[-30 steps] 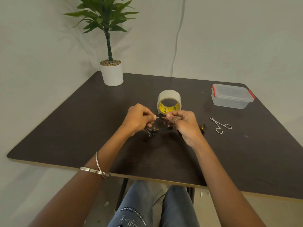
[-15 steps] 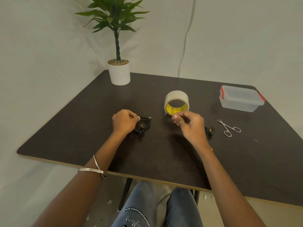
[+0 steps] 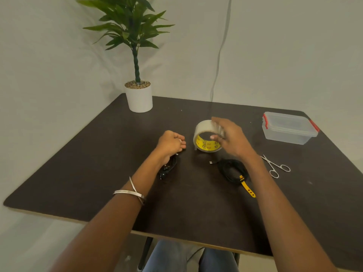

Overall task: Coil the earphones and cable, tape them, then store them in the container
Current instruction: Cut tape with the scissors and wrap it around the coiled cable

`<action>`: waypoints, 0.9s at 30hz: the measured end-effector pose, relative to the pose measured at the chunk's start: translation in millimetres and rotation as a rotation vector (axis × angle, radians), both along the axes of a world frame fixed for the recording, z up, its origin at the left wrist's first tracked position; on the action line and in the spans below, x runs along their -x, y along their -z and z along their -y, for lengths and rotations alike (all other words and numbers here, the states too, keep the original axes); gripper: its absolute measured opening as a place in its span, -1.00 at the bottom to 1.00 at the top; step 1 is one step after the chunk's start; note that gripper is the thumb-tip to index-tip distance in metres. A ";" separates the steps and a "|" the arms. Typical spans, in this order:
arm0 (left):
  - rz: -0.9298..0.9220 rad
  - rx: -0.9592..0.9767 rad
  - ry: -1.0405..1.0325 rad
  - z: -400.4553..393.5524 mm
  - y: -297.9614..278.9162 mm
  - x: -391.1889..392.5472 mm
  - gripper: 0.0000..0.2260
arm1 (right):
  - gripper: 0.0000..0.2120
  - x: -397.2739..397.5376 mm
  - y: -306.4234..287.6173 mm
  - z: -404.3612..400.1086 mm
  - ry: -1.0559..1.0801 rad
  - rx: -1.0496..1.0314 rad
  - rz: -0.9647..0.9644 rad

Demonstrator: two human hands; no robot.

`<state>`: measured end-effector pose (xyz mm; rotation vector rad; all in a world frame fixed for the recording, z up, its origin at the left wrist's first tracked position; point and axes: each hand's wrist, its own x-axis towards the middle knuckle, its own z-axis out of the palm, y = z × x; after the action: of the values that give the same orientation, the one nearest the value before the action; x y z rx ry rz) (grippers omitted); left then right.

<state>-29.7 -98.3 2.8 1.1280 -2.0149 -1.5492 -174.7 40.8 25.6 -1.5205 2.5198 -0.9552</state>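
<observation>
centre frame — left hand curled round coiled earphones | right hand spread, blurred, at tape roll | coiled cable below it | container right, lidded | risk — loosened fist lets the coil spring apart before taping

right hand: motion-blurred, covering the tape roll's right side
earphones: mostly hidden under left hand

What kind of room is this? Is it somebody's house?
Hard to say for sure. It looks like a plain room set up for a tabletop job: a dark table against pale walls, one potted plant, a tape roll and scissors.
</observation>
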 end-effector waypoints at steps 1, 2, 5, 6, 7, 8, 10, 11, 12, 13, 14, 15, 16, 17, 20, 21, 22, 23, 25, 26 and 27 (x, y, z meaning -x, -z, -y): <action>0.006 -0.006 0.016 1.3 -1.1 3.1 -0.74 | -0.42 2.9 3.5 -2.6 0.007 0.069 0.062; 0.010 -0.012 0.034 2.8 -2.7 6.4 -0.74 | -0.44 5.9 6.4 -5.6 0.016 0.123 0.122; 0.021 -0.060 0.082 2.3 -9.3 14.1 -0.72 | -0.47 14.1 18.9 -13.3 0.051 0.239 0.270; 0.019 -0.087 0.090 1.2 -10.8 17.2 -0.73 | -0.46 15.9 23.3 -15.4 0.065 0.279 0.326; 0.010 -0.122 0.094 -0.6 -12.0 20.1 -0.74 | -0.46 17.7 26.9 -17.4 0.076 0.325 0.388; -0.005 -0.164 0.099 -2.7 -13.1 22.5 -0.76 | -0.46 19.4 29.7 -19.3 0.086 0.366 0.442; -0.023 -0.238 0.113 -7.8 -15.1 27.2 -0.81 | -0.46 22.2 32.0 -22.5 0.092 0.416 0.512; -0.024 -0.265 0.119 -10.7 -15.2 29.5 -0.83 | -0.46 23.4 32.6 -23.4 0.088 0.427 0.532; -0.026 -0.288 0.121 -13.6 -14.4 32.0 -0.85 | -0.46 24.2 33.0 -24.0 0.081 0.438 0.546; -0.033 -0.312 0.118 -16.7 -13.5 34.5 -0.86 | -0.46 24.8 33.5 -24.4 0.073 0.447 0.554; -0.046 -0.338 0.107 -19.7 -12.1 36.7 -0.86 | -0.46 25.3 34.1 -24.8 0.065 0.453 0.555; -0.062 -0.367 0.086 -22.1 -10.8 38.2 -0.86 | -0.46 25.4 34.5 -25.1 0.059 0.458 0.553; -0.081 -0.400 0.058 -23.5 -9.3 39.0 -0.86 | -0.45 25.3 34.6 -25.8 0.058 0.461 0.549; -0.102 -0.433 0.028 -24.2 -8.4 39.7 -0.87 | -0.44 25.6 34.6 -26.6 0.061 0.461 0.546; -0.153 -0.499 -0.024 -25.6 -9.5 39.1 -0.88 | -0.44 27.4 33.7 -30.5 0.042 0.470 0.548; -0.155 -0.499 -0.032 -25.6 -10.4 38.8 -0.87 | -0.44 28.0 33.4 -31.4 0.030 0.468 0.541; -0.154 -0.493 -0.037 -25.8 -10.8 38.2 -0.86 | -0.44 28.0 33.1 -32.1 0.017 0.458 0.526; -0.159 -0.491 -0.041 -26.2 -11.1 37.8 -0.87 | -0.43 28.2 32.9 -32.4 0.002 0.447 0.503; -0.185 -0.499 -0.055 -27.3 -10.3 36.9 -0.91 | -0.42 28.8 32.9 -33.3 -0.043 0.439 0.456; -0.199 -0.502 -0.064 -27.9 -9.2 36.7 -0.94 | -0.41 29.3 33.1 -33.6 -0.067 0.437 0.422; -0.213 -0.500 -0.073 -29.1 -8.2 36.3 -0.96 | -0.41 29.5 32.9 -33.8 -0.088 0.429 0.377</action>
<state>-66.0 -69.2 11.0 1.1271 -1.4714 -2.1007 -204.2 74.7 -7.3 -1.3551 2.0579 -1.6658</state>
